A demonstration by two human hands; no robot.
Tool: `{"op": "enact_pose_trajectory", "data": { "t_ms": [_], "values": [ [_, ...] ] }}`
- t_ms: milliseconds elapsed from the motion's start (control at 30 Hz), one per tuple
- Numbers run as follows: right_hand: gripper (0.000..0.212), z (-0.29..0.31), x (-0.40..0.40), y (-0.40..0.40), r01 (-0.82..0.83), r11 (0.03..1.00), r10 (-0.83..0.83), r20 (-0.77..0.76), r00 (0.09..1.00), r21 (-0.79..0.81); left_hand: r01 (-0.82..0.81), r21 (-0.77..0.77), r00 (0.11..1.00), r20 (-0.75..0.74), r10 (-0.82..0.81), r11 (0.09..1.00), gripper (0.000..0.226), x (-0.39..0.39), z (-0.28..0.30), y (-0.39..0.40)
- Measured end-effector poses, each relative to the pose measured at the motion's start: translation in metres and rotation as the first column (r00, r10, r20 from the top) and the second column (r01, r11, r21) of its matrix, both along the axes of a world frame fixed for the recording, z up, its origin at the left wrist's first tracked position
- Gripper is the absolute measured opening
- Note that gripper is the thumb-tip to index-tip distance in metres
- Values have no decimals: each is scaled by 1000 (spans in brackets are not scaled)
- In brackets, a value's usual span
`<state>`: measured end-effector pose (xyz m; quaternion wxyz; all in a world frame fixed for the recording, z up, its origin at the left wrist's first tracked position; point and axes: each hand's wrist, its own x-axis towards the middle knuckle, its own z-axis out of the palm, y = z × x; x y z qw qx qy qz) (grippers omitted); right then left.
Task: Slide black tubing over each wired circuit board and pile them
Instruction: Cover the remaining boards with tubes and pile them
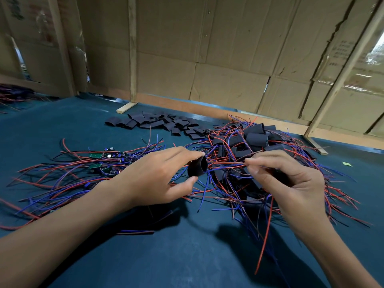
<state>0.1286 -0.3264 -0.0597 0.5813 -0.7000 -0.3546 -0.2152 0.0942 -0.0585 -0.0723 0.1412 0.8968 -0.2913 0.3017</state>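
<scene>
Both hands' fingers grip tubing [197, 166] and wires [226, 164] over blue tabletop [187, 256], cardboard walls [228, 48] behind.

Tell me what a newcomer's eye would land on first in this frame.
Two hands at centre: the left hand holds a black tube, the right hand pinches wires aimed at its mouth. Behind the right hand rises a pile of sleeved boards; bare boards lie left, spare tubes farther back.
</scene>
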Motion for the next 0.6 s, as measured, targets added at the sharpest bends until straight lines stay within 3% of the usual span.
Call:
{"op": "enact_pose_trajectory", "data": {
  "t_ms": [333,467,533,600],
  "values": [
    [14,-4,-1,4,-35,991,40,35,999,-129,24,18,999,42,-25,1000,46,-2,1,-4],
    [17,-11,-8,17,-48,961,53,10,999,-271,51,86,986,155,-64,995,37,-2,1,-13],
    [27,-15,-14,25,-133,963,89,-187,978,-236,48,109,975,211,-71,993,27,-1,1,-16],
    [45,-16,-20,38,-246,968,234,-484,843,38,42,119,966,248,-71,992,20,0,3,-15]
  ]
}}
